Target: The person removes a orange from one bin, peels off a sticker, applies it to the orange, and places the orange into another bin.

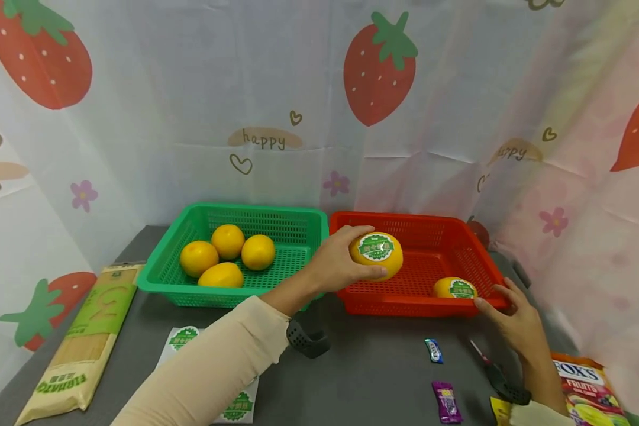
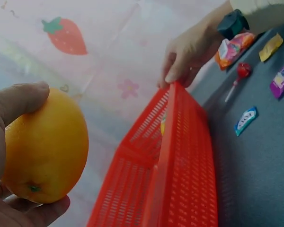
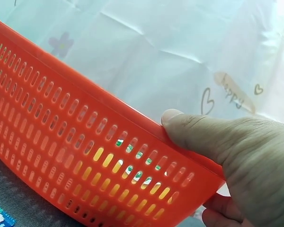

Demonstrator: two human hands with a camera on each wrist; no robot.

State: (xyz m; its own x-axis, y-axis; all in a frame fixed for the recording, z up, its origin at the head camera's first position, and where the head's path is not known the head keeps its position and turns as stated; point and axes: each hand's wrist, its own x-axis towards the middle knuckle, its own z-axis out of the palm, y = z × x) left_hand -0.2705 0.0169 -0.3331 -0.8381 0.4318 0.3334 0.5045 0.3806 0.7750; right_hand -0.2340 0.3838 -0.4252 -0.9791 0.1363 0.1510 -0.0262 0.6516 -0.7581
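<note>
The orange [image 1: 379,257] w/ green-white round sticker is in the air, above the L part of the red basket [image 1: 404,307]; the L hand [image 1: 342,255] grasps it from the L side, thumb and fingers curled round it. The R hand [image 1: 520,322] is clenched on the red basket's rim, at the near R corner, w/ the thumb on top of the edge. Inside this basket, near the same corner, lies a 2nd orange [image 1: 454,287], which also has a green-white sticker. To the L, just beside, stands the green basket [image 1: 205,297]; in its L half are 4 oranges [image 1: 228,241], close together, no. of stickers I cannot tell. Further L, the noodle pack [image 1: 85,331] lies lengthwise on the dark table [image 1: 362,367]. Nearer than the green basket is a sticker sheet [image 1: 238,408], partly hidden under the beige L sleeve [image 1: 207,367]. On the near R side of the table are a blue candy [image 1: 433,351], a purple candy [image 1: 447,402], a red lollipop [image 2: 244,70], a yellow wrapper [image 2: 270,48] and, at far R, the FOX'S bag [image 1: 586,387]. Behind all hangs a curtain [image 1: 191,71] w/ strawberries, hearts, flowers etc.
</note>
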